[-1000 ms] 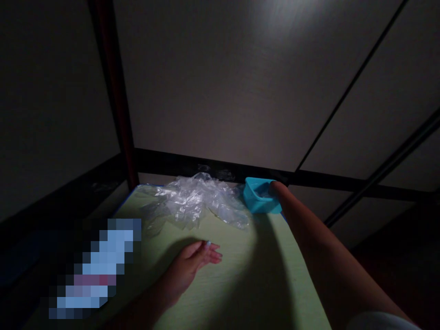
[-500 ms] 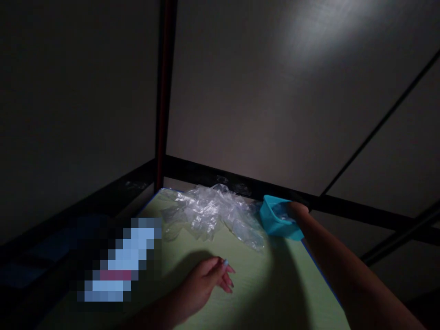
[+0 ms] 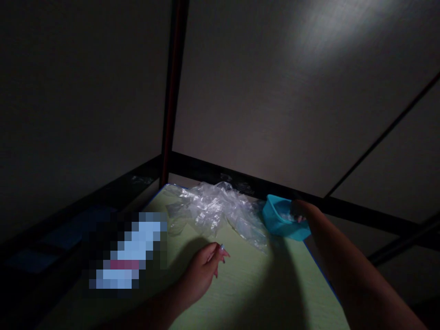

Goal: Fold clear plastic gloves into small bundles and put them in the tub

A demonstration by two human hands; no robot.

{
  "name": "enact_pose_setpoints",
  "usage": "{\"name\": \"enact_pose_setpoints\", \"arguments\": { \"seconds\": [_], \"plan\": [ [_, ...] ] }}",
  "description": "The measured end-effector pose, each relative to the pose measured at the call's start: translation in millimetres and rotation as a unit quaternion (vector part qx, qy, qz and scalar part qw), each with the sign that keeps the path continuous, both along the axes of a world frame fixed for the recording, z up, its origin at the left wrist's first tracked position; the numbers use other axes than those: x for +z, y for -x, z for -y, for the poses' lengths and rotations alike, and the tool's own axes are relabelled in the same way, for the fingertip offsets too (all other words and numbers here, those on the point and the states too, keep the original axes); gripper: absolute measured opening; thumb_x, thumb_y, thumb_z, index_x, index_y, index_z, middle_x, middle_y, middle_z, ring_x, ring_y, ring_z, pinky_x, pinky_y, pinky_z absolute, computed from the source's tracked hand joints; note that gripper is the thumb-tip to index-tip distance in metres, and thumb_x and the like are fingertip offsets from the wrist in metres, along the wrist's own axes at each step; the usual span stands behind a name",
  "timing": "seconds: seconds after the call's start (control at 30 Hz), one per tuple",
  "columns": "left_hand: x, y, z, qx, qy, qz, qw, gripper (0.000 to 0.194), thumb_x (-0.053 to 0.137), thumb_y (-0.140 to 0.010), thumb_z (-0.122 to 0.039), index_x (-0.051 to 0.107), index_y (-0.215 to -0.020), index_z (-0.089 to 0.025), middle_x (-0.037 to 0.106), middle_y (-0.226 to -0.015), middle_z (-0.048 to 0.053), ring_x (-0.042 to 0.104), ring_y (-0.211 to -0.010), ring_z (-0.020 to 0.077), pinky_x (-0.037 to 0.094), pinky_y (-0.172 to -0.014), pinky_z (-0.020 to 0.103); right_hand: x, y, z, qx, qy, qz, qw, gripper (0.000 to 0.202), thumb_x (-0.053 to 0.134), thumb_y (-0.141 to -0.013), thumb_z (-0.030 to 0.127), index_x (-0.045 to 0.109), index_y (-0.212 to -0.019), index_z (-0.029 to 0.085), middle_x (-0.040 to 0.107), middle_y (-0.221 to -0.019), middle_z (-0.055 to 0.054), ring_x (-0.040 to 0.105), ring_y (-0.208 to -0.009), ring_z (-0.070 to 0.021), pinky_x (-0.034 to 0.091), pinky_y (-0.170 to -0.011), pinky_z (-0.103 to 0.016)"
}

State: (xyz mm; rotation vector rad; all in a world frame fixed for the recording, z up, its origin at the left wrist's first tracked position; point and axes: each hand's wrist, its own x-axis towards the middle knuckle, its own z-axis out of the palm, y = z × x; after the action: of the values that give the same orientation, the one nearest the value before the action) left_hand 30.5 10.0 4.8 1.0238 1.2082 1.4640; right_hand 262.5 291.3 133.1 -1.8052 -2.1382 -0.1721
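Note:
A turquoise container [image 3: 288, 229] stands at the right edge of the pale green table [image 3: 240, 293]. My right hand [image 3: 304, 211] reaches over its rim, fingers partly inside; what they hold, if anything, is too dark to make out. Several crumpled clear plastic bags [image 3: 213, 208] lie in a heap to the left of the container. Nearer to me, my left hand [image 3: 209, 263] hovers over the table with its fingers loosely bent and apart, holding nothing.
A pixelated bright blue and white patch [image 3: 134, 252] covers something on the left. Panelled walls with a dark rail [image 3: 220, 174] meet in a corner behind the table.
My right hand has risen slightly in the container, and its fingertips now show. My left hand has shifted a little up and left. The view has tilted slightly.

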Motion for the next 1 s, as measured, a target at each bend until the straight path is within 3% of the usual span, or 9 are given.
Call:
{"name": "enact_pose_setpoints", "arguments": {
  "seconds": [0.17, 0.27, 0.33, 0.43, 0.53, 0.6, 0.7, 0.9, 1.0],
  "plan": [
    [3.1, 7, -2, 0.057, -0.045, -0.061, 0.995, 0.037, 0.051, -0.080, -0.055, 0.054, -0.071, -0.019, 0.054, -0.070, 0.002, 0.049, -0.068, 0.0161, 0.039, -0.064, 0.025, 35.2, 19, 12, 0.031, 0.025, 0.031, 0.999, 0.017, 0.057, -0.086, 0.022, 0.067, -0.080, 0.011, 0.067, -0.084, -0.014, 0.064, -0.079, -0.0219, 0.045, -0.067, -0.031],
    [1.2, 8, -5, 0.071, -0.069, -0.072, 0.992, 0.029, 0.052, -0.081, -0.047, 0.054, -0.073, -0.020, 0.055, -0.072, 0.002, 0.050, -0.072, 0.0177, 0.040, -0.067, 0.026, 38.3, 44, 39, 0.087, -0.019, 0.018, 0.996, 0.018, 0.052, -0.087, 0.027, 0.067, -0.090, 0.016, 0.068, -0.093, -0.014, 0.063, -0.087, -0.0233, 0.041, -0.069, -0.029],
    [0.5, 9, -7, 0.079, -0.081, -0.079, 0.990, 0.026, 0.054, -0.079, -0.045, 0.054, -0.073, -0.020, 0.055, -0.072, 0.002, 0.051, -0.072, 0.0180, 0.040, -0.067, 0.027, 24.6, 67, 61, 0.127, -0.032, -0.013, 0.991, 0.021, 0.050, -0.088, 0.032, 0.065, -0.093, 0.019, 0.069, -0.093, -0.011, 0.063, -0.087, -0.0212, 0.040, -0.071, -0.028],
    [0.4, 11, -10, 0.088, -0.090, -0.085, 0.988, 0.024, 0.055, -0.077, -0.043, 0.055, -0.076, -0.020, 0.056, -0.072, 0.001, 0.051, -0.071, 0.0175, 0.041, -0.067, 0.027, -15.2, 105, 89, 0.151, -0.032, -0.085, 0.984, 0.027, 0.044, -0.091, 0.038, 0.063, -0.094, 0.019, 0.068, -0.095, -0.009, 0.062, -0.084, -0.0183, 0.040, -0.070, -0.026],
    [-0.6, 15, -14, 0.088, -0.082, -0.094, 0.988, 0.025, 0.055, -0.075, -0.044, 0.055, -0.080, -0.020, 0.053, -0.068, -0.001, 0.048, -0.060, 0.0147, 0.039, -0.057, 0.025, -55.4, 137, 102, 0.137, 0.000, -0.169, 0.976, 0.028, 0.068, -0.073, 0.040, 0.064, -0.088, 0.017, 0.068, -0.092, -0.010, 0.062, -0.083, -0.0223, 0.041, -0.068, -0.028],
    [-1.8, 18, -17, 0.081, -0.077, -0.093, 0.989, 0.028, 0.054, -0.074, -0.047, 0.054, -0.079, -0.019, 0.050, -0.065, -0.003, 0.044, -0.053, 0.0122, 0.036, -0.051, 0.024, -67.3, 151, 102, 0.118, 0.028, -0.239, 0.963, 0.021, 0.073, -0.066, 0.034, 0.061, -0.071, 0.017, 0.067, -0.076, -0.008, 0.061, -0.074, -0.0217, 0.041, -0.063, -0.027],
    [-1.9, 21, -19, 0.074, -0.072, -0.094, 0.990, 0.031, 0.054, -0.073, -0.049, 0.052, -0.081, -0.019, 0.050, -0.066, -0.004, 0.043, -0.050, 0.0103, 0.036, -0.049, 0.023, -51.9, 158, 96, 0.118, 0.019, -0.366, 0.923, 0.017, 0.061, -0.075, 0.031, 0.054, -0.066, 0.017, 0.063, -0.068, -0.005, 0.058, -0.068, -0.0169, 0.040, -0.060, -0.024],
    [7.9, 24, -16, 0.059, -0.077, -0.080, 0.992, 0.032, 0.053, -0.075, -0.050, 0.051, -0.080, -0.018, 0.052, -0.066, -0.003, 0.043, -0.049, 0.0088, 0.035, -0.048, 0.021, 21.5, 139, 112, 0.204, -0.042, -0.549, 0.810, 0.026, 0.048, -0.079, 0.047, 0.049, -0.081, 0.020, 0.060, -0.080, 0.000, 0.056, -0.075, -0.0122, 0.042, -0.062, -0.020],
    [13.4, 23, -11, 0.042, -0.077, -0.055, 0.995, 0.037, 0.055, -0.074, -0.053, 0.052, -0.086, -0.018, 0.056, -0.075, -0.001, 0.050, -0.054, 0.0097, 0.038, -0.049, 0.021, 13.1, 126, 147, 0.260, 0.008, -0.573, 0.777, 0.033, 0.053, -0.074, 0.053, 0.048, -0.074, 0.021, 0.057, -0.070, 0.001, 0.055, -0.064, -0.0123, 0.043, -0.057, -0.022]
  ]
}}
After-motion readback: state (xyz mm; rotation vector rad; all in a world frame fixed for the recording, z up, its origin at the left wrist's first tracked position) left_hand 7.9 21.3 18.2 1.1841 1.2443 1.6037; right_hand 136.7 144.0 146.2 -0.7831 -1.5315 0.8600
